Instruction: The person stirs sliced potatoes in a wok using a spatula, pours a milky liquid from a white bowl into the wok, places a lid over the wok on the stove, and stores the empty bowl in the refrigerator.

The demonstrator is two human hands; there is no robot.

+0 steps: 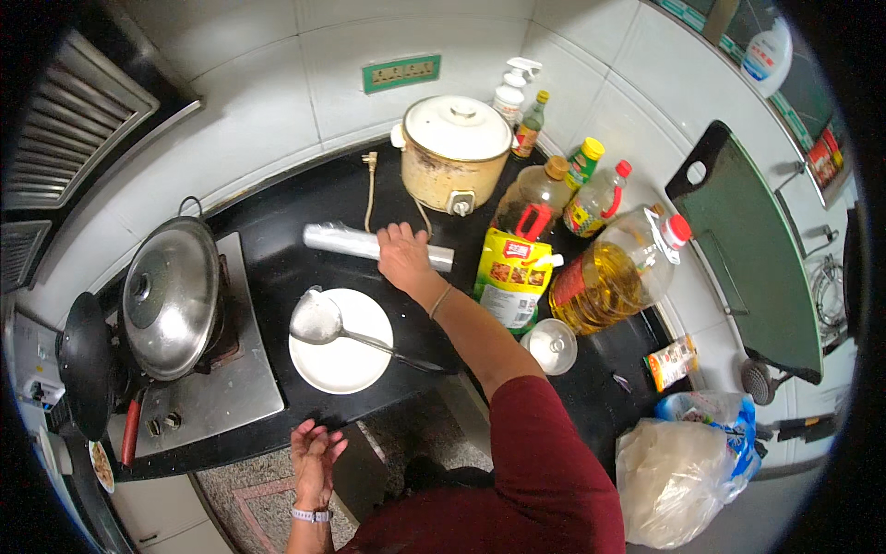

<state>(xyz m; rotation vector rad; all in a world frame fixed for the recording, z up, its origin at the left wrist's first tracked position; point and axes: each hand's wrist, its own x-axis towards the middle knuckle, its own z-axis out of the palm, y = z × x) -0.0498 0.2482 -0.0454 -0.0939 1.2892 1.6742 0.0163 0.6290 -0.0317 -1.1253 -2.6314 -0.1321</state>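
Observation:
My right hand [406, 258] reaches across the black counter, its fingers closed over a roll of clear plastic film [341, 242] that lies there. Nearer to me is a white plate [346, 369] with a metal ladle [317, 319] resting on it. The ladle's dark handle sticks out past the plate's right rim. My left hand [314, 457], with a light band at the wrist, hovers empty in front of the counter edge, its fingers loosely bent and apart.
A lidded wok [171, 300] stands on the stove at left, its red handle [131, 434] jutting toward me. Behind the roll is a cream electric pot [457, 152]. To the right stand a yellow-green pouch [509, 277], an oil jug [604, 282], bottles and a plastic bag [678, 480].

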